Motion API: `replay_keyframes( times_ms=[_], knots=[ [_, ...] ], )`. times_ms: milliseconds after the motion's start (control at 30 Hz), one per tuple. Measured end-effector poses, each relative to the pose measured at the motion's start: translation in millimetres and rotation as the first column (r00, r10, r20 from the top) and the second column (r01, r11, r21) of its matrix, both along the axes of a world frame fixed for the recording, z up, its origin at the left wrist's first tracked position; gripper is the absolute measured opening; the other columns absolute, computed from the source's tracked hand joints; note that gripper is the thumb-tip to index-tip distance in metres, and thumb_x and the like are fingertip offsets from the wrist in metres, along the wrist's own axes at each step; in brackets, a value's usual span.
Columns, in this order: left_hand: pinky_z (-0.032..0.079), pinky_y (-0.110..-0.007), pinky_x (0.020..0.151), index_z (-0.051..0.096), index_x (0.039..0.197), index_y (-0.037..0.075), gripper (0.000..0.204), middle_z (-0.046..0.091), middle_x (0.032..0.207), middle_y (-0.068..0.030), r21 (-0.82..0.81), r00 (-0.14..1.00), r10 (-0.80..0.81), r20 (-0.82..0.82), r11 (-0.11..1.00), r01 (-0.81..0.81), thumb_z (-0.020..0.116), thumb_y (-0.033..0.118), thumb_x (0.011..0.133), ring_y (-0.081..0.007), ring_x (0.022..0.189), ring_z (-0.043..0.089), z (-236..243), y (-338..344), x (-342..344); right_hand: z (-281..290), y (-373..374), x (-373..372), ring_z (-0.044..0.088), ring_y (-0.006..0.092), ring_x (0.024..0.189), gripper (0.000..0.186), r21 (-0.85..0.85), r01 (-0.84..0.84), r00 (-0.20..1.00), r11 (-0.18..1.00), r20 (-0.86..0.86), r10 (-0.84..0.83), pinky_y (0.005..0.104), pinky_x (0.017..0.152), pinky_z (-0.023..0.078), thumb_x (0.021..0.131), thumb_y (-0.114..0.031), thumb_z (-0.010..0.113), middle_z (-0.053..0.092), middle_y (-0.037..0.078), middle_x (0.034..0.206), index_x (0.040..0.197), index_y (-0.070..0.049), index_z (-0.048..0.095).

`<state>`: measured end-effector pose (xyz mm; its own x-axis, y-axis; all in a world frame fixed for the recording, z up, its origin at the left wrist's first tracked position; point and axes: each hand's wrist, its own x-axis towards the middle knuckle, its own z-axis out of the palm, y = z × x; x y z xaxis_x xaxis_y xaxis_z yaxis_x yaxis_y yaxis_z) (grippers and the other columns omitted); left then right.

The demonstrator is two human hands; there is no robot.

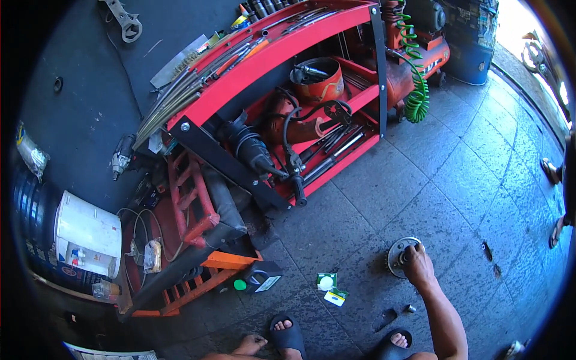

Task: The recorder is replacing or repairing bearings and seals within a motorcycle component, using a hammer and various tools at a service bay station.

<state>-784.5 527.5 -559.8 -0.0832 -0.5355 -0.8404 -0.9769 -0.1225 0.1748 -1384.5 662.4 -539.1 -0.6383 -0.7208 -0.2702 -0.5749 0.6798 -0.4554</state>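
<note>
On the right side of the dark tiled floor, my right hand (418,268) is closed over the middle of a round metal part (396,253) with a toothed edge, like a gear or clutch. The fingers cover its centre. My left hand (251,344) is low in the picture beside my left foot, fingers curled in; whether it holds anything small does not show. A small metal cylinder (410,309), like a socket, lies below the round part. To its left are a green-and-white packet (327,282) and a yellow-and-white card (335,298).
A red tool cart (282,42) carries wrenches, power tools and a bucket (318,81). An orange stand (204,282) and a dark green-capped bottle (263,279) are on the left. A compressor (414,75) with a green coiled hose (418,99) stands behind. Another person's feet (558,231) show at right.
</note>
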Motion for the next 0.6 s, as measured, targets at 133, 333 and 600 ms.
replay_keyframes(
  times_ms=[133, 333, 600],
  knots=[
    [0.052, -0.035, 0.087, 0.072, 0.112, 0.002, 0.038, 0.074, 0.100, -0.0130, 0.027, 0.999, 0.017, 0.035, 0.999, -0.018, 0.070, 0.035, 0.093, -0.0202, 0.094, 0.067, -9.0, 3.6, 6.4, -8.2, 0.5, -2.6, 0.062, 0.0426, 0.102, 0.016, -0.048, -0.043, 0.997, 0.998, -0.067, 0.039, 0.0488, 0.085, 0.053, 0.082, -0.003, 0.062, 0.060, 0.026, 0.107, 0.098, -0.001, 0.063],
    [0.051, -0.041, 0.089, 0.072, 0.098, 0.008, 0.023, 0.069, 0.101, -0.0153, -0.216, 0.959, -0.069, -0.275, 0.976, 0.009, 0.072, 0.030, 0.090, -0.0268, 0.097, 0.064, -43.6, 4.6, 9.6, -20.1, -1.5, -3.7, 0.059, 0.0455, 0.102, 0.018, -0.074, -0.048, 0.997, 0.996, -0.071, 0.043, 0.0509, 0.088, 0.050, 0.079, -0.004, 0.063, 0.060, 0.026, 0.106, 0.096, 0.001, 0.062],
    [0.051, -0.043, 0.084, 0.068, 0.095, 0.007, 0.024, 0.068, 0.093, -0.0125, -0.212, 0.874, -0.108, -0.474, 0.977, 0.006, 0.071, 0.030, 0.089, -0.0272, 0.090, 0.065, -14.0, -42.3, -67.4, -32.6, 1.0, -9.8, 0.060, 0.0435, 0.103, 0.025, -0.037, 0.008, 1.000, 0.999, -0.011, -0.008, 0.0499, 0.087, 0.051, 0.074, -0.009, 0.071, 0.060, 0.022, 0.106, 0.096, -0.002, 0.063]
  ],
)
